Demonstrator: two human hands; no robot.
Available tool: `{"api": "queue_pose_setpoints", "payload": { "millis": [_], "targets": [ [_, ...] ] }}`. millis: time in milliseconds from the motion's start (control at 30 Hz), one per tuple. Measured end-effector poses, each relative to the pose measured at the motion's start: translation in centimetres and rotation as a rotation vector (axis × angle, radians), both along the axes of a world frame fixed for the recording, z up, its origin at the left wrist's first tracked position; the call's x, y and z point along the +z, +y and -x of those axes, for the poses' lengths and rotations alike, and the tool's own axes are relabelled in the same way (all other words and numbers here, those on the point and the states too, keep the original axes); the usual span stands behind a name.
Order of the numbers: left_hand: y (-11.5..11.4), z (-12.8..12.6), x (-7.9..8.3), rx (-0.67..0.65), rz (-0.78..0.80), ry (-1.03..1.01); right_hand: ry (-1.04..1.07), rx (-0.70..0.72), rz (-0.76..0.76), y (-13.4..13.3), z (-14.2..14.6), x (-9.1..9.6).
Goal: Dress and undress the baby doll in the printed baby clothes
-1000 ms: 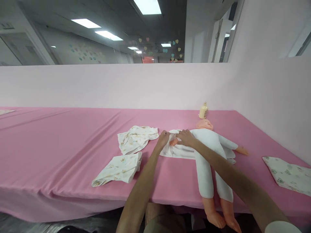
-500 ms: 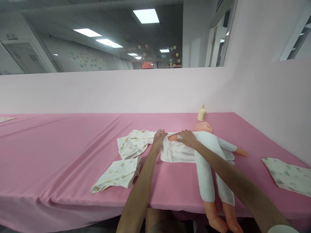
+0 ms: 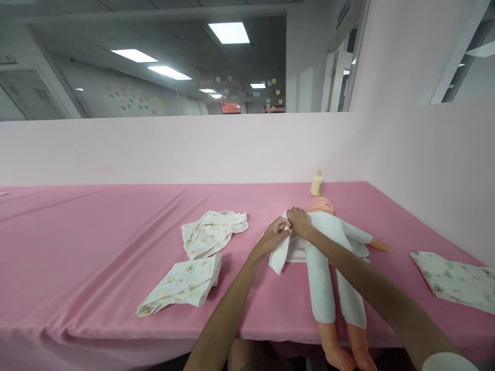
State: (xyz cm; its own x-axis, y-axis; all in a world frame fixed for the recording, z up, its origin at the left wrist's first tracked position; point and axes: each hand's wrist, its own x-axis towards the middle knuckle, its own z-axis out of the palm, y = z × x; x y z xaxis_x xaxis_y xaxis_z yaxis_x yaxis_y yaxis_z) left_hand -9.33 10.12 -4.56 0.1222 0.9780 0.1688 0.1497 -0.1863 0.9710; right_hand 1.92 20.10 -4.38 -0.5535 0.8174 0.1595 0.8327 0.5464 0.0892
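Pinching a flap of the white garment [image 3: 279, 255], the left hand [image 3: 275, 234] has its fingers closed tight on the cloth edge, which is raised a little off the table [image 3: 96, 237].

Head view (the only one):
- **Right hand:** The right hand [image 3: 297, 222] touches the left, fingers curled down at the doll [image 3: 328, 232] shoulder. Cannot tell whether it grips cloth or only presses.
- **Doll:** It lies face up on the garment near the right end of the table, head toward the bottle [image 3: 317, 184]. Its legs run past the near edge and the feet hang.
- **Doll's arms:** The arm by the hands is hidden under them (in a sleeve or not, can't see). The other arm sticks out to the right.

Risks, as judged:
- **Slip:** The flap is held by a small pinch. It may slip out if pulled against the doll's weight on the rest of the garment.
- **Fall:** A hard tug toward the near edge could drag the doll along. With its legs overhanging, it could slide off.
- **Snag:** The hidden arm may catch in the fabric and bunch it.
- **Crowding:** Both hands work one spot, so the fingers may get in each other's way.

Left of the hands and apart from them lie a crumpled cloth [image 3: 211, 234] and a folded cloth [image 3: 185, 278], the folded one nearer the edge. A right cloth [image 3: 452, 275] lies far off by the wall. None is touched.
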Motion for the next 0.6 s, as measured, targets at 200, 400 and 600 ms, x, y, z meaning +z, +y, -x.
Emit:
{"api": "queue_pose_setpoints", "payload": {
  "millis": [200, 400, 600],
  "targets": [
    [-0.1, -0.8, -0.5, -0.115, 0.033, 0.028, -0.012, 0.049, -0.090, 1.2, -0.5, 0.5],
    [-0.3, -2.7, -1.7, -0.153, 0.105, 0.019, 0.035, -0.062, -0.145, 3.2, -2.5, 0.8],
    [-1.1, -4.9, -1.9, -0.099, 0.052, 0.083, 0.070, -0.158, -0.116, 4.5, -3.7, 0.7]
  ]
}}
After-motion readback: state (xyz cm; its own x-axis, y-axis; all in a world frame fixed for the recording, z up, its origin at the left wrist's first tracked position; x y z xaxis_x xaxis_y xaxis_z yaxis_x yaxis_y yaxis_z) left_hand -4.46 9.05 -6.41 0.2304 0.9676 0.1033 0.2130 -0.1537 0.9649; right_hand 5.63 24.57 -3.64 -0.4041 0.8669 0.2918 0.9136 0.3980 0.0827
